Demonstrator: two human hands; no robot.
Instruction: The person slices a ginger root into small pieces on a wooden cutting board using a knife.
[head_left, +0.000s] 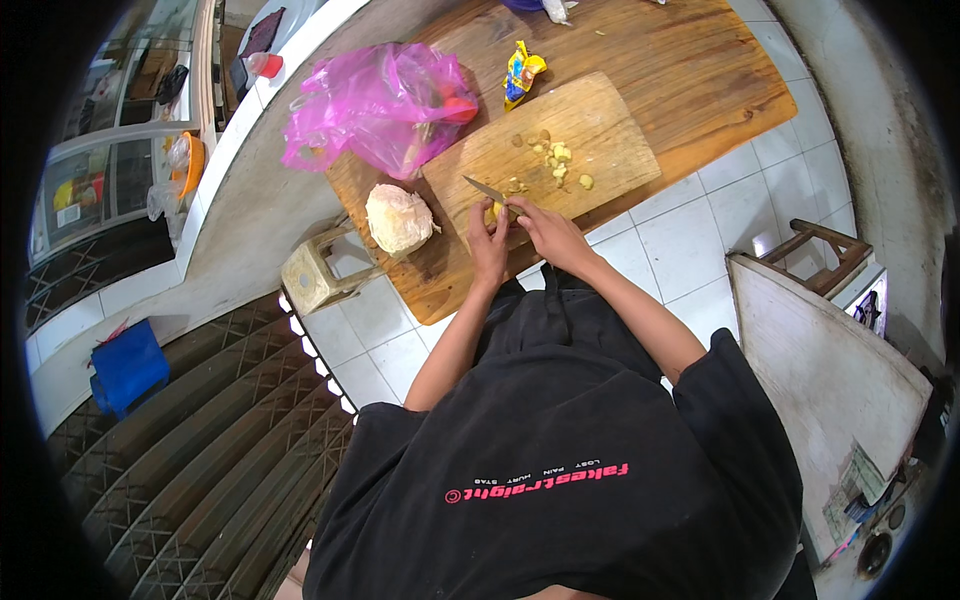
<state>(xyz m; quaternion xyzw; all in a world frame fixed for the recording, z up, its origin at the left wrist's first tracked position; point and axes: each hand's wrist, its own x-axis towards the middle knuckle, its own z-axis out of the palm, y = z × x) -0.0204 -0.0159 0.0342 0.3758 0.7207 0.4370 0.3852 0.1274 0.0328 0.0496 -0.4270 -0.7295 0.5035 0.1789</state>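
Observation:
My right hand (553, 234) grips a small knife (484, 187), its blade pointing away to the left over the near edge of a wooden cutting board (480, 150). In my left hand (489, 244) is a yellow piece of root, apparently ginger (495, 213), held close under the blade and partly hidden by my fingers. Farther up the board lie several cut yellow root pieces (559, 154), with brownish bits (516, 140) beside them. A single cut piece (586, 181) rests apart, to their right.
Left of the board, a pink plastic bag (382, 105) and a pale, ragged round fruit or vegetable (400, 220) sit on the wooden table (705, 67). A yellow packet (521, 75) lies beyond the board. Stools stand at left (319, 274) and right (821, 251).

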